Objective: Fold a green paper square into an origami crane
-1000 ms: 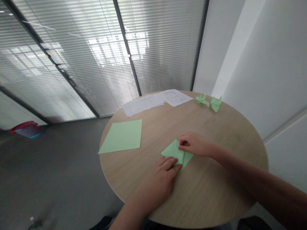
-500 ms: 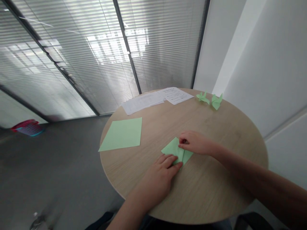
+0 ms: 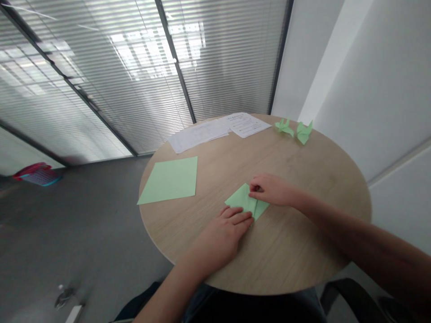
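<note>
A small folded piece of light green paper [image 3: 238, 197], roughly diamond-shaped with a crease down its middle, lies on the table in front of me. Across its near edge rest the outstretched fingers of my left hand [image 3: 226, 238], pressing it flat. My right hand [image 3: 273, 190] is at the upper right side of the folded paper, its fingers curled and pinched on a flap there. The fingertips cover part of that flap.
On the round wooden table [image 3: 303, 251] lie a flat green sheet [image 3: 171, 179] at left, printed white papers [image 3: 202, 133] at the back, and two folded green paper figures, one spiky [image 3: 284, 128] and one beside it [image 3: 304, 133]. A red-and-blue basket [image 3: 38, 174] stands on the floor.
The whole scene sits slightly higher as my view tilts down. Both hands keep nearly the same places on the folded paper, with the left fingers shifted slightly.
</note>
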Demonstrator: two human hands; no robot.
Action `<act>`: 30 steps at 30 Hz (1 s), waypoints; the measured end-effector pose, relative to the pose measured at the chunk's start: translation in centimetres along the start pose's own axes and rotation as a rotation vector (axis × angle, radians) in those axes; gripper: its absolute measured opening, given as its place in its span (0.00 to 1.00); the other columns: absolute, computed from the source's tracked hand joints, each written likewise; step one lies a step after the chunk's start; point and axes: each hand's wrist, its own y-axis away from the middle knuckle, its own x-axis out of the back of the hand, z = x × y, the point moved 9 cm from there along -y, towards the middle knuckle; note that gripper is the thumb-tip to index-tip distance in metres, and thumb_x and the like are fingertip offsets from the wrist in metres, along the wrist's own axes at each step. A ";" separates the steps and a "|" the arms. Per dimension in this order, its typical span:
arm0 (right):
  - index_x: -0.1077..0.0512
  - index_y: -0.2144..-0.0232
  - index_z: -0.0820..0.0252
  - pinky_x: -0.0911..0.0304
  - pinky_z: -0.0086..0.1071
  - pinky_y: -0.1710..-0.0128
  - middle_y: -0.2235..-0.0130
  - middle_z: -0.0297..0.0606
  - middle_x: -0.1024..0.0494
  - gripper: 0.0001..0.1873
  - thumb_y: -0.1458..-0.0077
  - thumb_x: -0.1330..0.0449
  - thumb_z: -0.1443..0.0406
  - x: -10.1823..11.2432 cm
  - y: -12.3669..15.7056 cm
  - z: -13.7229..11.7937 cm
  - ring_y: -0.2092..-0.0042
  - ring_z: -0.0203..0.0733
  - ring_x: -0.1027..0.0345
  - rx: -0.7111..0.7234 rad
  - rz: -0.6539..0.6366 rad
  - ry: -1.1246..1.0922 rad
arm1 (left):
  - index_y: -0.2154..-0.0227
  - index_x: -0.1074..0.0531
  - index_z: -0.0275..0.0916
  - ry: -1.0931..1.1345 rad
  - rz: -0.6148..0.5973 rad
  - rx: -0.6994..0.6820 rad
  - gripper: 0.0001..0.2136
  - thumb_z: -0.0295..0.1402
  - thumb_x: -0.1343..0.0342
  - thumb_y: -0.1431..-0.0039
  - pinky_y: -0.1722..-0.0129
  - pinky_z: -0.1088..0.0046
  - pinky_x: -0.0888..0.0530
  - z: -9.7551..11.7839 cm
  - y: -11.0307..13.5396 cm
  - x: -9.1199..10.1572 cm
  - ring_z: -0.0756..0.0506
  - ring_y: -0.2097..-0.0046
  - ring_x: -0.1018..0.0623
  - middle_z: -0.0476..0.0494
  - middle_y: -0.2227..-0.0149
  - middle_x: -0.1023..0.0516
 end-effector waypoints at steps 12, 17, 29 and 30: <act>0.26 0.72 0.58 0.42 0.35 0.64 0.66 0.39 0.20 0.09 0.39 0.39 0.63 0.2 0.2 -0.1 0.63 0.43 0.29 0.003 0.002 -0.018 | 0.39 0.29 0.48 -0.159 -0.094 -0.168 0.19 0.28 0.49 0.30 0.40 0.59 0.36 -0.8 -1.5 0.5 0.40 0.42 0.28 0.45 0.40 0.25; 0.25 0.70 0.58 0.41 0.35 0.62 0.65 0.40 0.19 0.08 0.39 0.38 0.62 0.1 0.1 0.0 0.61 0.44 0.29 -0.017 -0.011 0.004 | 0.39 0.28 0.49 -0.093 -0.082 -0.198 0.20 0.26 0.51 0.29 0.37 0.58 0.38 -0.8 -0.5 0.4 0.41 0.38 0.29 0.46 0.39 0.26; 0.25 0.70 0.58 0.42 0.35 0.63 0.65 0.40 0.20 0.08 0.39 0.39 0.62 0.0 0.1 0.1 0.63 0.44 0.30 -0.006 0.002 0.009 | 0.42 0.26 0.48 0.010 -0.050 -0.186 0.23 0.21 0.49 0.35 0.34 0.56 0.38 -0.7 0.4 0.6 0.42 0.36 0.30 0.46 0.37 0.26; 0.25 0.70 0.59 0.41 0.35 0.63 0.65 0.40 0.20 0.08 0.39 0.39 0.62 0.0 0.1 0.0 0.62 0.44 0.30 -0.004 0.002 0.014 | 0.41 0.27 0.48 0.008 -0.054 -0.179 0.24 0.21 0.49 0.36 0.34 0.55 0.39 -0.8 0.4 0.5 0.41 0.35 0.30 0.45 0.36 0.27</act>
